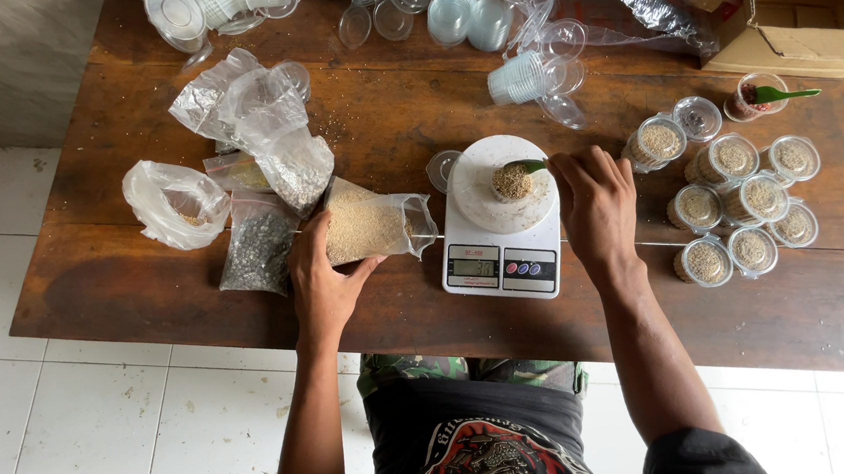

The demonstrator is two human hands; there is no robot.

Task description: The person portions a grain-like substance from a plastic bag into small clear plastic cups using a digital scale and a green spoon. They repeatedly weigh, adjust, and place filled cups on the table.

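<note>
A white kitchen scale [499, 226] stands on the brown wooden table [427, 297]. On its round platform sits a small clear cup [511, 182] filled with tan grain. My right hand [595, 203] holds a green spoon [529, 166] over that cup. My left hand [323, 275] grips the side of a clear plastic bag of tan grain [371, 226] lying left of the scale. A loose clear lid [442, 168] lies just behind the scale.
Several filled, lidded cups [746, 203] cluster at the right, one with red contents and a green spoon [760, 95]. Bags of grey and mixed grain [262, 245] lie at the left. Empty cups and lids [454, 9] line the far edge, beside a cardboard box [805, 6].
</note>
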